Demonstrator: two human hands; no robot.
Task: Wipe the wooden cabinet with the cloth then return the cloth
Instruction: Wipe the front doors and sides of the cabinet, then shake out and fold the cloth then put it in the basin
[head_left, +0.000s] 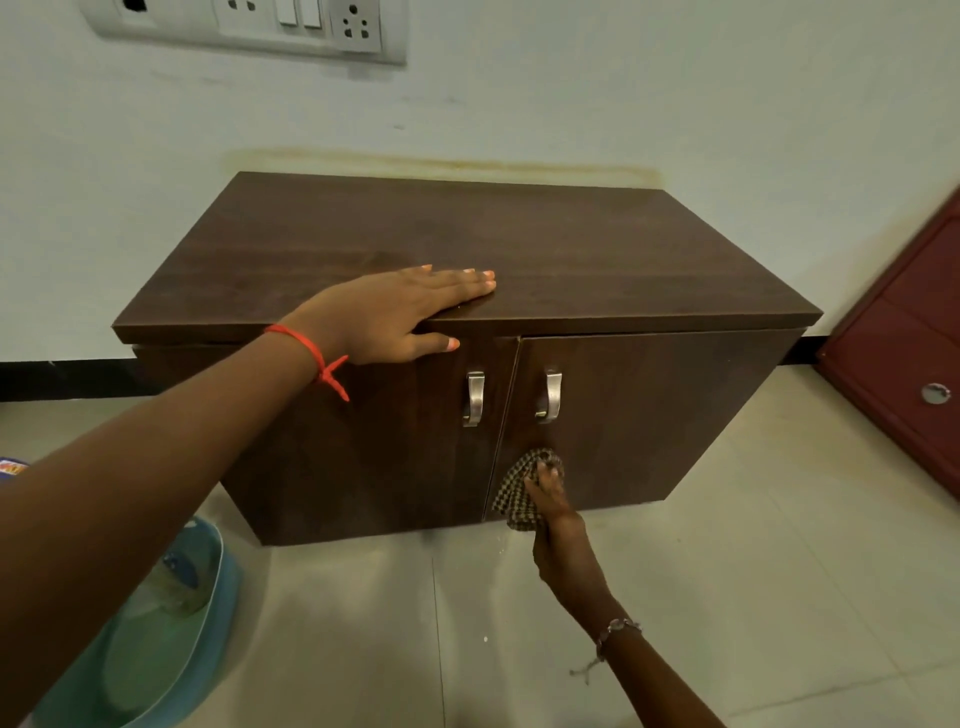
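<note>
Pressing checkered cloth (519, 491), bunched in right hand (558, 525), against right door of wooden cabinet (597, 249) below metal handles (474, 397); left hand (395, 312) flat, fingers spread, on top edge. Beside: teal tub (171, 634) on tiled floor (727, 571), red door (909, 358), wall sockets (249, 23).

pale tiled floor (727, 597), wooden cabinet (571, 249), teal basin (171, 660)

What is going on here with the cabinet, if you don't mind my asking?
A person is wiping a low wooden cabinet that stands against the wall. The right hand presses a checked cloth against the front of the right door, below its metal handle. The left hand lies flat on the front edge of the cabinet top, thumb over the edge. Both doors look closed. A teal basin sits on the floor to the left.
</note>
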